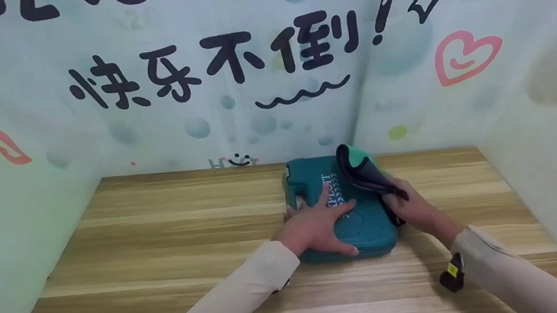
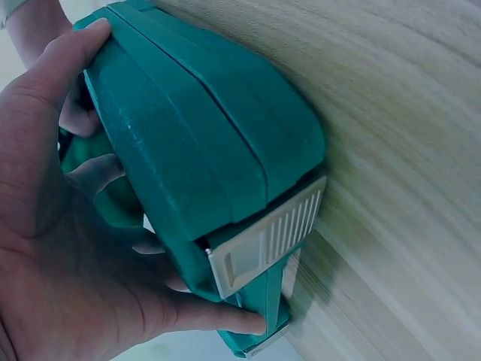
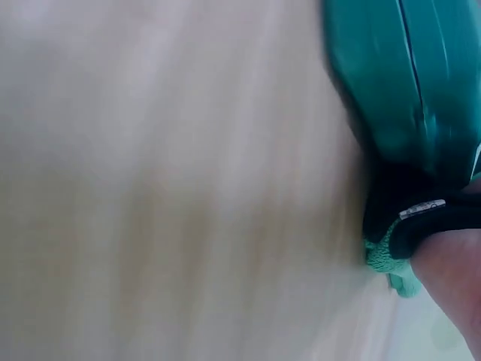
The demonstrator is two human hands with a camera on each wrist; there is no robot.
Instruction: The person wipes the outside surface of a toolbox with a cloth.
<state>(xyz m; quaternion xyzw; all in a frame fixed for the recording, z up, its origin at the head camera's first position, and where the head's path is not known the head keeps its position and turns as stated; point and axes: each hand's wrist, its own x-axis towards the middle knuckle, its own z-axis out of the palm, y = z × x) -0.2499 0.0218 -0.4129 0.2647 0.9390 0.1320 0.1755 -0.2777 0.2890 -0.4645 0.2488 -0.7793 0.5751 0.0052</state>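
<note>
A teal plastic case (image 1: pixel 367 228) with white lettering lies flat on the wooden table (image 1: pixel 162 245). My left hand (image 1: pixel 318 223) presses flat on its lid with the fingers spread. In the left wrist view the same left hand (image 2: pixel 68 248) spans the teal case (image 2: pixel 203 143), whose white latch (image 2: pixel 267 241) shows at the edge. My right hand (image 1: pixel 412 206) grips a dark cloth with a green side (image 1: pixel 362 170), held curled over the right part of the case. The right wrist view is blurred and shows the cloth (image 3: pixel 409 226) pinched beside the case (image 3: pixel 398 75).
Pale printed walls (image 1: pixel 226 78) with black characters close the table in at the back and on both sides. Bare wood stretches to the left of the case and along the front edge. A small black tag (image 1: pixel 451 273) hangs at my right sleeve.
</note>
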